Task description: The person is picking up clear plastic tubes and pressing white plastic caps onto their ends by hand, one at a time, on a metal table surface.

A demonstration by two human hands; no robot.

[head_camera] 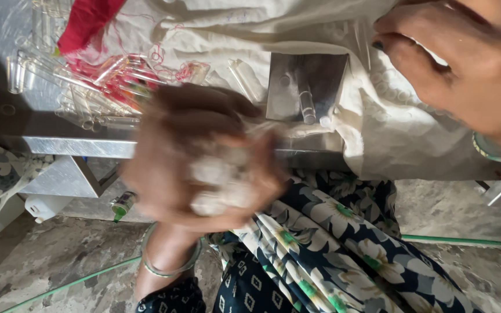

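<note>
The left hand [204, 168] is blurred in front of the worktop [82, 145] edge; its fingers curl narrow around a clump of pale, glassy stuff [218, 185], too smeared to tell what; a thin bangle [169, 268] rings that wrist. The right hand [465, 69] sits at the upper right, resting on cream cloth [378, 116] draped over the worktop; its fingers are bent and loosely spread, and I cannot tell whether they grip anything; a greenish bangle [497, 152] shows at its wrist. Between the hands a small metal block [305, 87] shows through a gap in the cloth, with a clear tube [307, 107] standing on it. To the left a heap of clear glass tubes [88, 87] lies on the worktop, tangled with red thread [158, 55] and just beside red cloth [88, 23]. Below, dark floral fabric [331, 243] covers the lap; a green hose [459, 239] runs over the stone floor [59, 255]; a small green-tipped bottle [122, 206] lies under the worktop.
</note>
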